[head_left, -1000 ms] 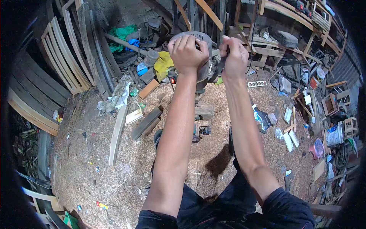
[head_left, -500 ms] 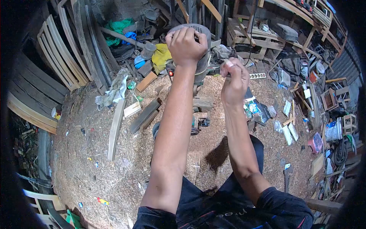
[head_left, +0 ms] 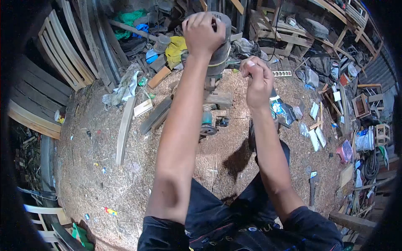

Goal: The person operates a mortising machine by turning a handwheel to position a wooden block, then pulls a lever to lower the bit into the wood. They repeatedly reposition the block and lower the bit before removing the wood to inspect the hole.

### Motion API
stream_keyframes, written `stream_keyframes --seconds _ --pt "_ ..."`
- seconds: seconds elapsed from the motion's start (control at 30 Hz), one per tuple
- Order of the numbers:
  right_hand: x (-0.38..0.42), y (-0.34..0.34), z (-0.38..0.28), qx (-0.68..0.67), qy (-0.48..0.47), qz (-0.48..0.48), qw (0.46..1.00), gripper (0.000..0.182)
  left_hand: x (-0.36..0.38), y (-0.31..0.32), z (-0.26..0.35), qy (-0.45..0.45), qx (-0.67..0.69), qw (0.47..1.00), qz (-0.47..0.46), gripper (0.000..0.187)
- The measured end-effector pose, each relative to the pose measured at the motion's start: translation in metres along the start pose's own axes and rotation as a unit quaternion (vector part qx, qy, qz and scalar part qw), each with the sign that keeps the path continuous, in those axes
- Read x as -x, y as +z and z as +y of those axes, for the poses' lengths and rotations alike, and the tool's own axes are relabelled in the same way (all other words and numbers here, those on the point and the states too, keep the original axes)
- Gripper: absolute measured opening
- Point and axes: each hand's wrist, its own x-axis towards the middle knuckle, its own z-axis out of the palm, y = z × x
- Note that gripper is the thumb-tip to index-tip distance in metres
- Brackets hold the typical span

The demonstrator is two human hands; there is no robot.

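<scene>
My left hand (head_left: 204, 33) is closed, its fingers curled over the top of a grey rounded machine housing (head_left: 222, 52) with holes in its top. The forearm blocks part of the housing, and whatever lies inside the fingers is hidden. To the right, my right hand (head_left: 257, 81) is raised above the floor, thumb pressed against bent fingers. I cannot make out anything between them. Below the housing, between my forearms, a green power tool (head_left: 207, 118) lies on the floor near a wooden block (head_left: 220, 99).
Wood shavings (head_left: 125, 184) cover the floor. Left of my arm lie a long plank (head_left: 125, 134) and a dark beam (head_left: 157, 116). Curved slats (head_left: 67, 50) lean at the left. A white power strip (head_left: 282, 74) is beyond my right hand; a pink basket (head_left: 345, 151) stands at the right.
The view has shifted slightly, with floor objects sitting a little higher and farther left. My left hand remains at the housing's top. The right hand's fingers look more tightly curled.
</scene>
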Motion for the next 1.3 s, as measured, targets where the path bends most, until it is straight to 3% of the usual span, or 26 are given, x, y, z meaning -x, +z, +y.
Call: stream_keyframes --seconds 0.03,0.13,0.2,0.27,0.37,0.47,0.5,0.6,0.63,0.73,0.9,1.0,1.07,1.13,1.2,1.3 --pt "-0.001 -0.003 -0.01 0.044 0.025 -0.023 0.998 0.025 0.003 -0.01 -0.003 0.02 0.022 0.999 -0.044 0.023" --pt "-0.021 -0.01 -0.047 0.186 0.173 -0.134 0.958 0.029 0.024 -0.046 -0.002 0.024 0.07 0.997 -0.006 0.029" --pt "-0.044 -0.006 -0.068 0.314 0.249 -0.24 0.884 0.038 0.06 -0.08 0.003 -0.072 0.098 0.991 -0.048 0.033" --pt "-0.064 0.023 -0.104 0.433 0.323 -0.335 0.772 0.04 0.106 -0.112 0.008 -0.181 0.121 0.97 -0.11 0.031" --pt "-0.103 0.051 -0.088 0.631 0.291 -0.572 0.435 0.042 0.188 -0.149 0.001 -0.267 0.116 0.922 -0.255 0.028" --pt "-0.102 0.039 -0.057 0.543 0.503 -0.383 0.553 0.031 0.261 -0.173 -0.002 -0.321 0.069 0.873 -0.36 0.029" --pt "-0.096 0.034 -0.05 0.48 0.522 -0.302 0.637 0.016 0.285 -0.18 -0.005 -0.331 0.045 0.852 -0.403 0.029" --pt "-0.077 0.023 -0.055 0.393 0.522 -0.193 0.732 0.018 0.313 -0.187 -0.006 -0.405 0.048 0.784 -0.469 0.03" --pt "-0.067 0.025 -0.064 0.421 0.482 -0.181 0.747 0.017 0.31 -0.186 -0.006 -0.379 0.031 0.786 -0.488 0.032" --pt "-0.053 0.02 -0.064 0.389 0.479 -0.149 0.773 0.023 0.312 -0.167 -0.011 -0.4 0.03 0.771 -0.495 0.038" --pt "-0.041 0.012 -0.062 0.436 0.465 -0.169 0.752 0.023 0.323 -0.143 -0.015 -0.407 0.024 0.707 -0.577 0.047" --pt "-0.053 0.017 -0.066 0.443 0.467 -0.22 0.733 0.034 0.361 -0.128 -0.034 -0.397 0.024 0.657 -0.64 0.054" --pt "-0.06 0.031 -0.078 0.452 0.463 -0.237 0.725 0.046 0.358 -0.134 -0.02 -0.34 -0.021 0.654 -0.676 0.059" --pt "-0.072 0.024 -0.054 0.533 0.297 -0.234 0.757 0.067 0.353 -0.136 -0.016 -0.338 0.003 0.632 -0.697 0.061" --pt "-0.084 0.026 -0.045 0.567 0.136 -0.219 0.783 0.072 0.351 -0.132 -0.018 -0.354 0.025 0.63 -0.691 0.06" --pt "-0.078 0.019 -0.051 0.353 0.165 -0.164 0.906 0.074 0.329 -0.125 -0.017 -0.433 0.082 0.704 -0.557 0.042"
